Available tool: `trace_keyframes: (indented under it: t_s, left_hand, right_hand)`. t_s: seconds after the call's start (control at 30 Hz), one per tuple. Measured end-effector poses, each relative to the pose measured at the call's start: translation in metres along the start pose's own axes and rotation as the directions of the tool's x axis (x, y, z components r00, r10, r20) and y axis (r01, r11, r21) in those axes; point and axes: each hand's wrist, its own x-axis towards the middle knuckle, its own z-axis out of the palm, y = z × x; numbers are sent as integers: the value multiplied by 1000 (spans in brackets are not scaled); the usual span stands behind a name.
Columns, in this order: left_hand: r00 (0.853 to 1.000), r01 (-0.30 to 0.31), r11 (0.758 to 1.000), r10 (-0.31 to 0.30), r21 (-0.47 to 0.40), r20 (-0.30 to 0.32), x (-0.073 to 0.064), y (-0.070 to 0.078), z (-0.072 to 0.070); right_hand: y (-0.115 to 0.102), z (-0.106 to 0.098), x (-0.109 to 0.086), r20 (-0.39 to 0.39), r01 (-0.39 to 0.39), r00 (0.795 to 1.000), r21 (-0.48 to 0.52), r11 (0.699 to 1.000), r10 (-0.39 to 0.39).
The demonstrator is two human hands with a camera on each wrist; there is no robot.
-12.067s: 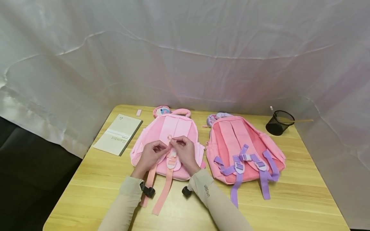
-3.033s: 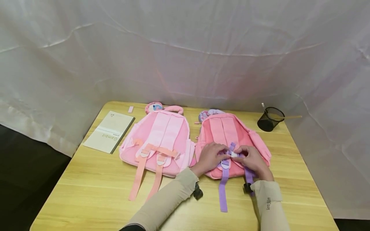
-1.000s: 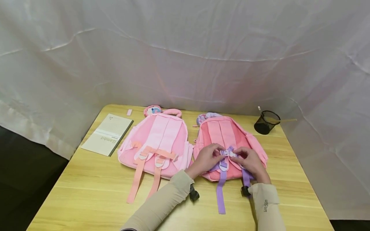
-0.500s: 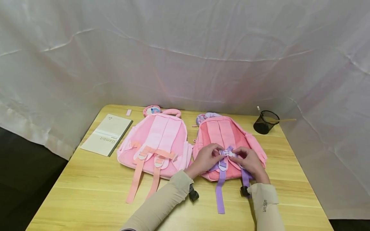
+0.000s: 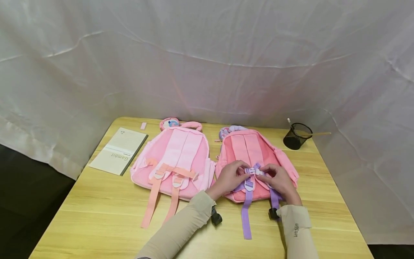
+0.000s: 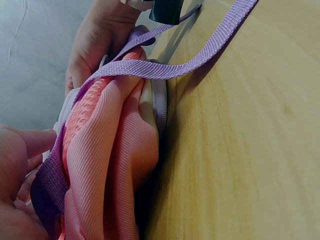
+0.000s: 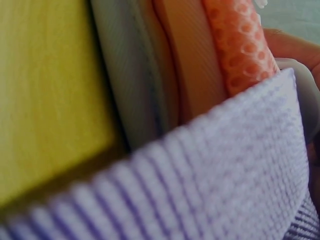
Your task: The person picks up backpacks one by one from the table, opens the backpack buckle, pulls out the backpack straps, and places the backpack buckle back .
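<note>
A coral-pink backpack (image 5: 239, 145) lies on the table with its straps upward. Over its lower part my left hand (image 5: 230, 178) pinches the left end of a white side-release buckle (image 5: 258, 172) on a purple strap. Thumb and fingers of my right hand (image 5: 280, 181) pinch its other end. Whether the two halves are locked together is too small to tell. A loose purple strap tail (image 5: 246, 219) hangs toward me; in the right wrist view, purple webbing (image 7: 215, 165) covers much of the work. To the left lies a light pink backpack (image 5: 181, 144) with an orange strap (image 5: 181, 172) across it.
A notebook (image 5: 119, 149) lies at the table's left, with a small pink eraser-like block (image 5: 143, 125) behind it. A black mesh pen cup (image 5: 293, 141) holding pencils stands at the back right. A grey curtain (image 5: 207, 72) hangs behind the wooden table (image 5: 106, 223).
Both hands have moved from the light pink backpack's strap to the coral backpack's buckle. Over the last second the hands hold nearly still there; the view has shifted slightly.
</note>
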Motion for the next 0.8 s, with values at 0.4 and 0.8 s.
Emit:
trace_keyframes:
  t_s: [0.4,0.8]
  left_hand:
    - [1000,8,1000,-8,-7,-1,-2,-2,0]
    - [1000,10,1000,-10,-9,0,-2,-2,-1]
  right_hand:
    - [-1,1,0,-8,0,1000,7,1000,0]
    - [22,3,8,-27,-6,1000,-3,1000,6]
